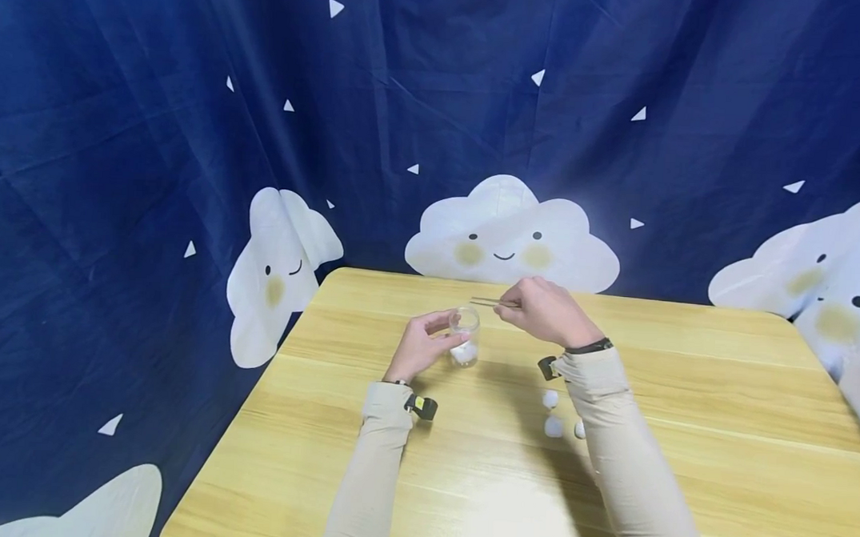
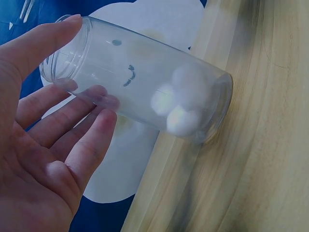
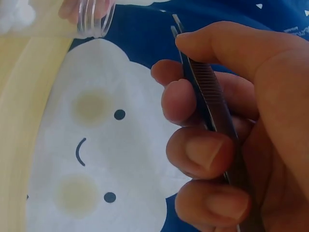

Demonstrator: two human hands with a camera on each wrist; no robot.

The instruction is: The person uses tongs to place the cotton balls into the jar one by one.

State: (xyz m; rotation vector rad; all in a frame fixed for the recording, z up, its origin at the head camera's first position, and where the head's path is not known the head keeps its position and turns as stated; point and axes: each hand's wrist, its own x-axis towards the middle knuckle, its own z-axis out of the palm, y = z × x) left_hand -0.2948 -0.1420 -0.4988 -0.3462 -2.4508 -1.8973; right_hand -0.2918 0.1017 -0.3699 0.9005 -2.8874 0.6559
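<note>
My left hand (image 1: 421, 344) grips a clear jar (image 1: 465, 334) near its open mouth, thumb on one side and fingers on the other. Several white cotton balls (image 2: 181, 104) lie at the bottom of the jar, seen through its wall in the left wrist view. To the right of the jar and a little higher, my right hand (image 1: 543, 309) holds metal tweezers (image 3: 207, 92) with thumb and curled fingers. Their tips point left, past the jar's mouth, slightly apart with nothing between them.
On the wooden table (image 1: 308, 423), loose cotton balls (image 1: 554, 426) lie beside my right forearm, one partly covered by the sleeve. Behind the table's far edge hangs a dark blue curtain (image 1: 379, 122) with white clouds. Each wrist wears a small black camera (image 1: 424, 408).
</note>
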